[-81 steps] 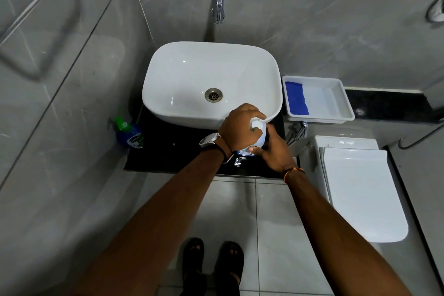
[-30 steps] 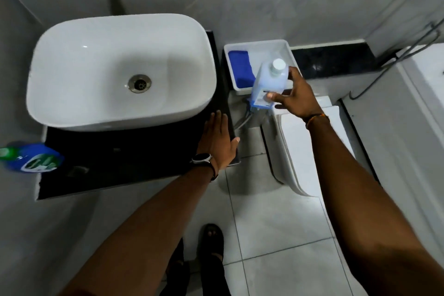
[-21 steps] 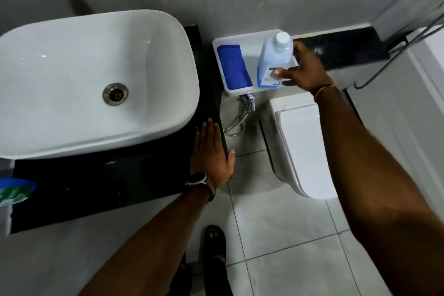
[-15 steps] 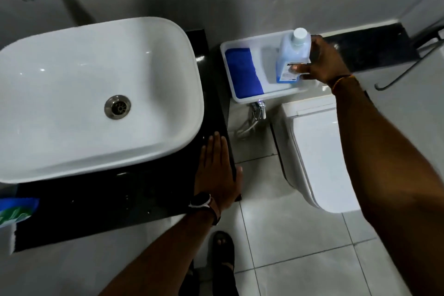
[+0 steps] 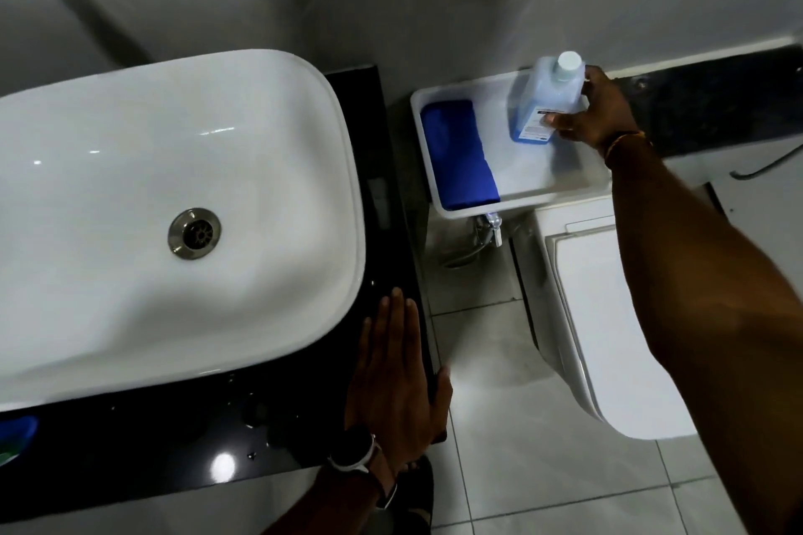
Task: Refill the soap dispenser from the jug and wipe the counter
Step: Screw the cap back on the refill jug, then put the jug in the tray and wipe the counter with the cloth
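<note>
1. Holding the jug [image 5: 546, 100], my right hand [image 5: 591, 113] has its grip wrapped around the bottle's right side, thumb across the label, fingers behind it.
2. Compared with half a second back, I see the jug sitting lower in the white tray [image 5: 560, 180]; its base looks to be on or just above the tray floor, and I cannot tell which.
3. The jug stands roughly upright with its white cap on, blue liquid showing through the body, at the far right part of the tray.
4. A folded blue cloth [image 5: 460, 152] lies along the tray's left side, apart from the jug, as it did before.
5. My left hand [image 5: 399, 387] has not shifted: it lies flat and open, palm down, on the right front corner of the black counter [image 5: 174, 447], grasping nothing.
6. The white basin [image 5: 174, 208] sits on that counter just left of the flat hand.
7. At the far left edge I catch only a blue and green sliver of a bottle [image 5: 13, 437], which I take to be the soap dispenser.
8. The toilet [image 5: 608, 339], lid closed, stands below the tray, under my right forearm.
</note>
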A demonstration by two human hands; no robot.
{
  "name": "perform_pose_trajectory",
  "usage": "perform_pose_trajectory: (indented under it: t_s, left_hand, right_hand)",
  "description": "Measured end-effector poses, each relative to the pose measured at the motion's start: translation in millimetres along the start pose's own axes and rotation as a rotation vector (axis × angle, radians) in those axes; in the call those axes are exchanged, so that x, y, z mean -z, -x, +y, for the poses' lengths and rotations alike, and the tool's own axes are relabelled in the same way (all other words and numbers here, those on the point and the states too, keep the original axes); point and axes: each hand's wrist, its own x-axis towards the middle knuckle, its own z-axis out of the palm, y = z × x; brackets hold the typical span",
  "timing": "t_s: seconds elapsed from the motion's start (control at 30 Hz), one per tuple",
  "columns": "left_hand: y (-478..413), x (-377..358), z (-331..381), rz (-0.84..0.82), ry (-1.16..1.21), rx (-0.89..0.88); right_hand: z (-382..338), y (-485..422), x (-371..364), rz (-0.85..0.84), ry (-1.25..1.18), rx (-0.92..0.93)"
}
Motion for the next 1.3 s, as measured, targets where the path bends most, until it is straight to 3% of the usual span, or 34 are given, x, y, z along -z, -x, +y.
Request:
perform_pose_trajectory:
  t_s: [0.17,0.7,0.83,0.9,1.0,1.13,1.3]
  left_hand:
    - [-2.1,-0.2,0.1,0.022,-0.008,-0.012]
    - [-3.3,-2.3,-1.0,0.011,0.033,-0.005]
    - [-2.5,-1.6,-0.4,-0.007,0.028,0.014]
    - [-3.2,-2.4,-0.6,-0.007,0.029,0.02]
    - [-3.5,-3.3,-1.3,-0.01,0.034,0.024]
    - [-3.6,-4.6,-1.0,0.0,0.045,0.017]
    - [-2.3,-8.2,-2.0,0.035,0.054,0.006]
  right_hand:
    - [-3.9,-23.9,-5.8,0.016,-0.031,-0.015]
    - [-9.5,-18.1,-19.4,0.186,0.199,-0.023]
    - [-15.9,24.0,-23.0,0.363,0.25,-0.122]
    - [-25.2,48.6,-39.2,0.426,0.318,-0.025]
    - [-40.0,68.1,-86.2,0.214,0.273,0.192]
    - [-42.9,61.1,-141.5,-0.194,0.428,0.258]
    - [-32.9,54.6,-166.3,-0.314,0.792,0.227]
